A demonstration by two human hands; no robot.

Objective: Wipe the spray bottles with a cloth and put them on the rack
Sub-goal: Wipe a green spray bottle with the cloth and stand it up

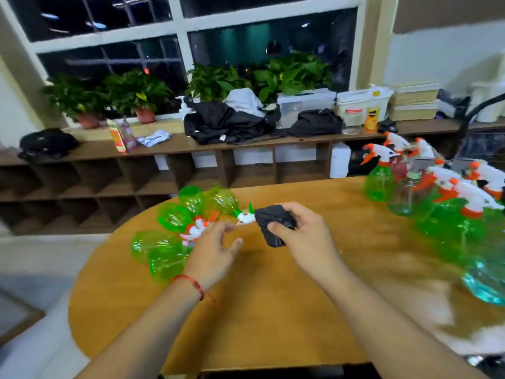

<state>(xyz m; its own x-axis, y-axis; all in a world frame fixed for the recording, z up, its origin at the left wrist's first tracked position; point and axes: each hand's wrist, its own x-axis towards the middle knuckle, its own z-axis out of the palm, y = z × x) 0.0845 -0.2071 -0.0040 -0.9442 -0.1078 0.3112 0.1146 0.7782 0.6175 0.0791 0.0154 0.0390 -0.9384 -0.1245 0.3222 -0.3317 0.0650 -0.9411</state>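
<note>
While the right hand [303, 233] grips a crumpled black cloth [273, 225], its fingers [289, 212] curled over the top and the thumb pressed into the fold, the left hand [216, 255] hangs loosely spread and holds nothing. Just ahead of the left fingers lies the white spray head [246, 217] of a green bottle [224, 201] turned on its side; whether the forefinger touches the nozzle cannot be told. The cloth sits just beside that spray head, on its right. More lying green bottles [175, 217] fan out to the left of the left fingers, heads pointing toward them, with one body running under the left wrist. Well to the right of the right fingers stands a group of upright spray bottles [379, 181] with orange-and-white heads, mostly green, and a blue one [486, 283] nearest the person. All rest on a round wooden table [273, 310]. A red string [191, 283] circles the left wrist. Beyond the fingers runs a dark wooden shelf [109, 181] of open cubbies.
</note>
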